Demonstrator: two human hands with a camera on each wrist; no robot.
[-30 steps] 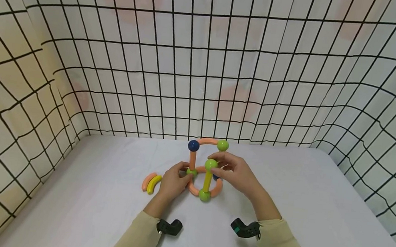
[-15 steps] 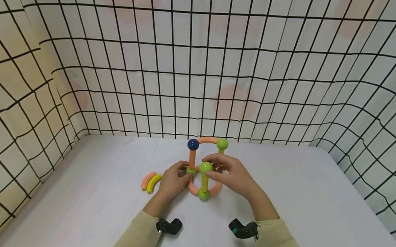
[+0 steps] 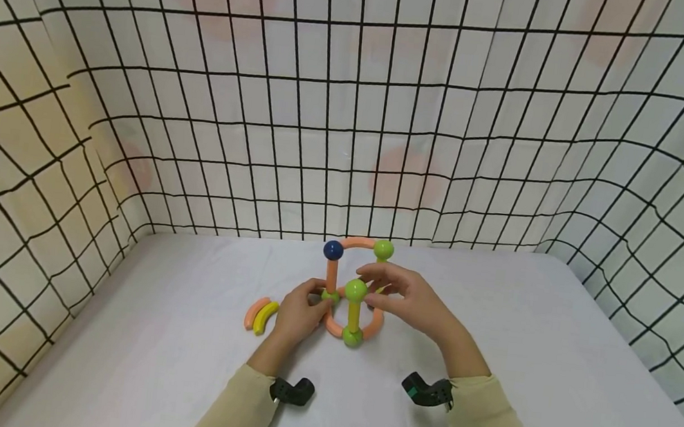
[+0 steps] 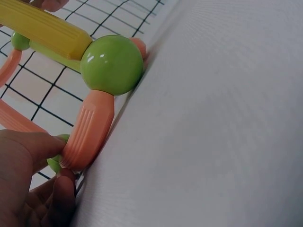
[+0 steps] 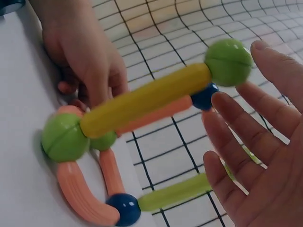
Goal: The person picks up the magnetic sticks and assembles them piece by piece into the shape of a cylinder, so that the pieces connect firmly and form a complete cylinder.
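A toy frame of balls and rods stands on the white cloth. Its base is a ring of orange curved rods. My left hand pinches the green ball on the ring's left side, below an upright orange rod topped by a blue ball. At the front, a yellow rod rises from a green ball and carries another green ball. Beside that upper ball my right hand is spread, fingers loosely extended and holding nothing. Whether a fingertip still touches it is unclear.
An orange curved rod and a yellow curved rod lie left of my left hand. At the back, another orange curved rod joins the blue ball to a green ball. Black-grid cloth walls enclose the table.
The right hand first shifted left with the upper green ball, straightening the yellow rod slightly, then released it and drew back a little to the right. The left hand stays in place.
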